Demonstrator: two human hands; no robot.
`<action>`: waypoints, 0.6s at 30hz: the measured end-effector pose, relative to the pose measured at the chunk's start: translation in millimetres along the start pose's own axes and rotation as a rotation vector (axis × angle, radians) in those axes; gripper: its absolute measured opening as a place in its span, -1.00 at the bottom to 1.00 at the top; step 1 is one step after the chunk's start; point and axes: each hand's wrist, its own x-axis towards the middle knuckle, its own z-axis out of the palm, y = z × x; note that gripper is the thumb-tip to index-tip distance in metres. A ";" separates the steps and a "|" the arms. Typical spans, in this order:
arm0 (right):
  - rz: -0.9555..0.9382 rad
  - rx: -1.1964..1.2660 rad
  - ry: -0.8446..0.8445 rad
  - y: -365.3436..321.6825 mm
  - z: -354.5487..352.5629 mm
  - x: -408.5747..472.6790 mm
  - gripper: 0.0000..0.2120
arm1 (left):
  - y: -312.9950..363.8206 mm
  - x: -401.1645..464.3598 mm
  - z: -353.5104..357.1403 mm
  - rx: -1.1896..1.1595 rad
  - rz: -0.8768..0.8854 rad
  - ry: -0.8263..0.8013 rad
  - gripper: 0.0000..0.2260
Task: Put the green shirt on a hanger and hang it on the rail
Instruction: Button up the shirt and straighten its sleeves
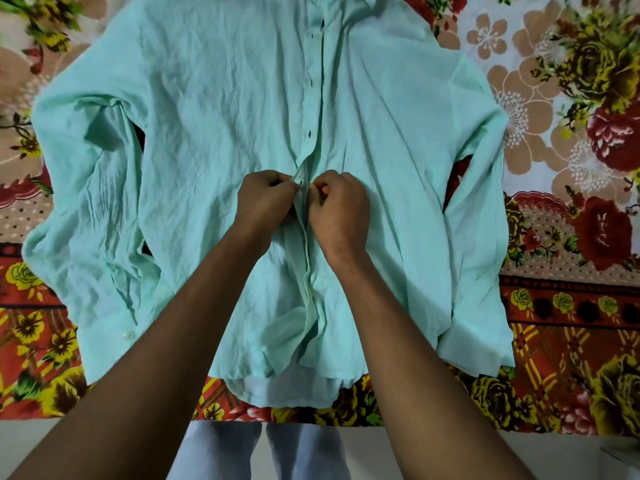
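Green shirt: flat on the bedsheet, hem at its near edge, collar far, button strip running straight away from me. My left hand and right hand pinch that strip midway.

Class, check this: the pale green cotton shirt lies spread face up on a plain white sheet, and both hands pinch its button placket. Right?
Not quite. In the head view the pale green cotton shirt lies on a red and yellow floral bedspread, not plain white. Left hand and right hand do pinch the placket.
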 end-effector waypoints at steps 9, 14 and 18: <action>-0.014 0.055 -0.067 1.6 2.2 1.9 -0.76 | 0.4 0.2 -2.5 -0.070 -0.020 0.036 -0.86; -0.021 0.159 -0.050 8.8 0.1 -2.7 -0.73 | 0.0 -3.0 -1.8 -0.065 -0.003 0.009 -0.89; -0.085 0.015 -0.099 9.4 3.3 -3.0 -0.80 | -0.3 -3.1 -1.2 -0.067 0.004 0.018 -0.86</action>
